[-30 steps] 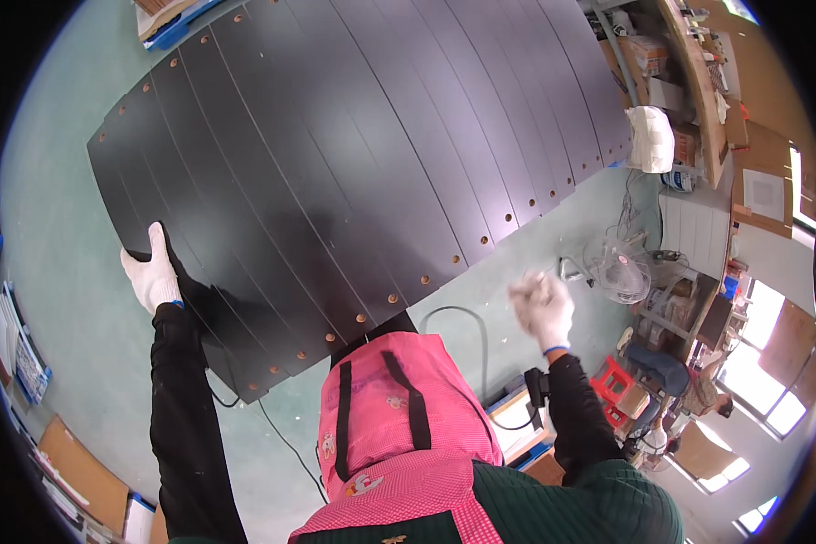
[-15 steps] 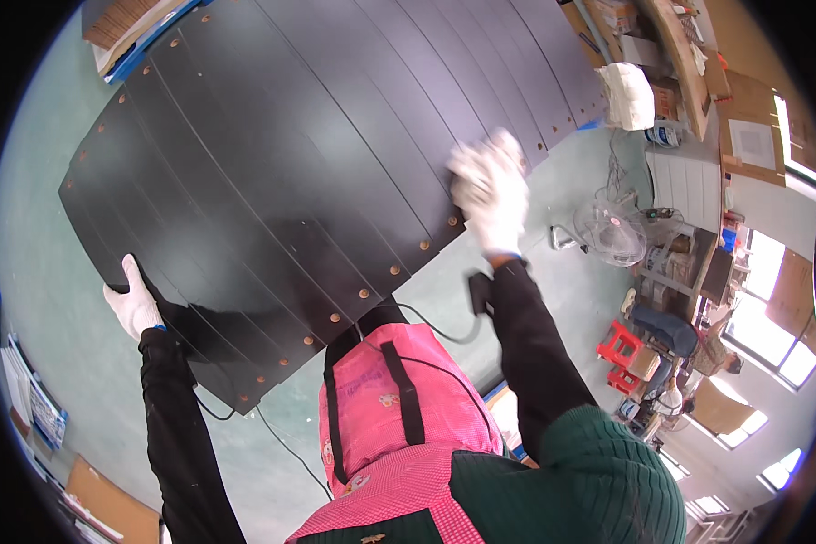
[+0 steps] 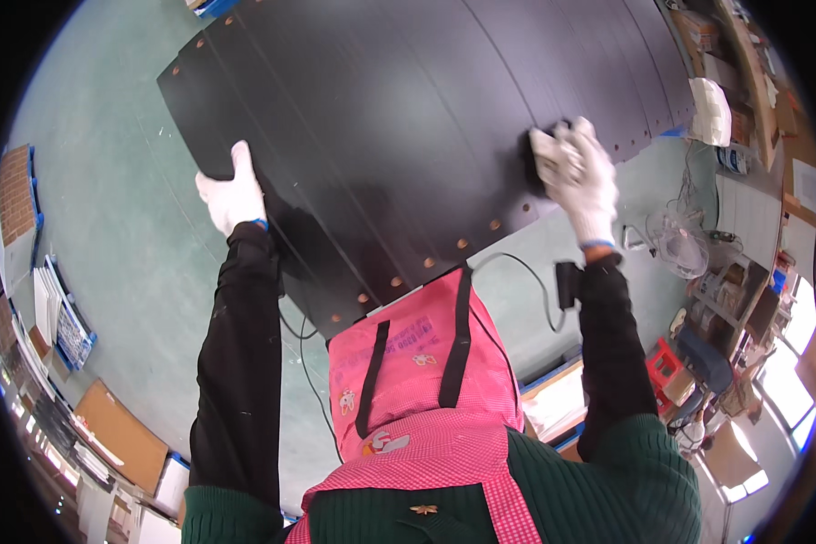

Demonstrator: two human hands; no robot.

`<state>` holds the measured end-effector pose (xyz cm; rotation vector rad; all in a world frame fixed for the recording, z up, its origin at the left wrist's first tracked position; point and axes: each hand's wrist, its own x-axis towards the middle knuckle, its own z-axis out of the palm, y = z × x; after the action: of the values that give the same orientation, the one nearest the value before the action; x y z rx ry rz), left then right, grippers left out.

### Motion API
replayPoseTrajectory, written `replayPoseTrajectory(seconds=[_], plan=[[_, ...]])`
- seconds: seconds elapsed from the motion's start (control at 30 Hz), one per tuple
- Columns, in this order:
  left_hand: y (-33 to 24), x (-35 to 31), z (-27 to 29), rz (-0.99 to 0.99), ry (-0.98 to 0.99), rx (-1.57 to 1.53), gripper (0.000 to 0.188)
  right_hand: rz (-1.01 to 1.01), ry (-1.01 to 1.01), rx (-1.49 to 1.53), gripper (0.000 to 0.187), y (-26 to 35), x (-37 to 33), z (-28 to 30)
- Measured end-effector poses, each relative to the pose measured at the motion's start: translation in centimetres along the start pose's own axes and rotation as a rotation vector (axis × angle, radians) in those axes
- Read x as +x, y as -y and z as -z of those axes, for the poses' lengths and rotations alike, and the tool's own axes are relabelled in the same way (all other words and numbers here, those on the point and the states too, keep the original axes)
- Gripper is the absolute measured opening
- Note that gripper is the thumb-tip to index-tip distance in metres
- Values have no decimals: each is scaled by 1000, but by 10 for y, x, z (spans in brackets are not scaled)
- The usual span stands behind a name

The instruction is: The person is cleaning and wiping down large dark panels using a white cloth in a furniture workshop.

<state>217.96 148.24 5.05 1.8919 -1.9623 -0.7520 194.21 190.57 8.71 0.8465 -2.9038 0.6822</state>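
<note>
A large black slatted panel [image 3: 381, 118] with copper-coloured studs along its edges spreads out before me. My left hand [image 3: 234, 192], in a white glove, grips its left edge, the thumb on top and the fingers partly hidden at the edge. Over the near right part of the panel is my right hand [image 3: 582, 177], also gloved, its fingers curled and slightly blurred. Something dark shows beside and under these fingers; whether it is a black pad or only shadow I cannot make out. The panel's near edge comes up to my pink apron [image 3: 417, 363].
A thin black cable [image 3: 553, 317] hangs by my right side. At the right stand a clear-bladed fan [image 3: 680, 249], a red stool [image 3: 664, 364] and a seated person [image 3: 712, 363]. Stacked flat boards [image 3: 59, 308] and a brown sheet [image 3: 122, 435] lie at the left.
The whole scene has shifted rightward in the view. My right hand, smeared before, shows more clearly with curled fingers over the panel. My left hand stays at the panel's left edge.
</note>
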Motion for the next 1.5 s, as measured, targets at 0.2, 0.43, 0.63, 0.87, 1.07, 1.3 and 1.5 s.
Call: replayPoseTrajectory(seconds=[0.2,0.43,0.63,0.87,1.07,1.3,1.5], plan=[[-6,-6,-19,-31,242,-109,117,-89,92,247,19,145,-139,-120],[29,16,-1,-47,238,-53,117,133,630,663,23,336,-262,-112],[1,-14,3,-45,326,-16,110,-588,-210,483,23,142,-111,-64],[20,11,2,-70,232,10,109,-153,129,312,19,377,-266,-155],[32,21,-2,-145,195,-14,111,-206,103,497,38,391,-303,-96],[78,113,14,148,1107,-443,85,-1248,-462,774,52,392,-199,-152],[-25,292,39,-35,1507,-250,83,-1254,-392,-64,51,419,-154,-229]])
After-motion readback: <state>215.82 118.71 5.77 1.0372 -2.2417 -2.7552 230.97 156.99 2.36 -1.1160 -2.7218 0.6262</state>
